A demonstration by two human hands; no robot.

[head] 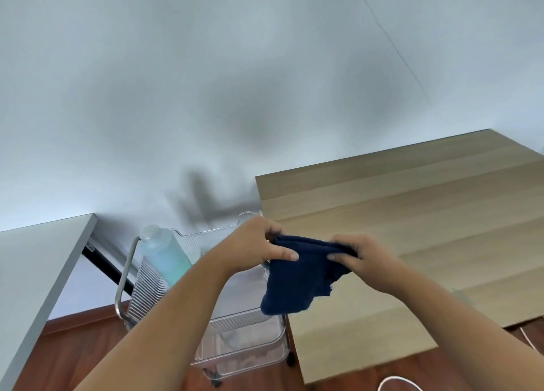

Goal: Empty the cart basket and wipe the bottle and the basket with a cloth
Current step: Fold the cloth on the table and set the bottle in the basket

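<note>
A dark blue cloth (300, 276) hangs between both hands above the cart's right side. My left hand (259, 246) pinches its upper left corner and my right hand (357, 255) grips its upper right edge. Below stands a clear plastic cart basket (235, 329) with ribbed walls and a metal handle (125, 276) on its left. A clear bottle (164, 255) with pale blue liquid and a white cap stands tilted in the basket's far left corner. My left forearm hides part of the basket.
A light wooden table (397, 229) lies right of the cart, touching its side. A grey table (38, 270) is at the left. The white wall is behind. A white cable (394, 380) lies on the wooden floor at the bottom right.
</note>
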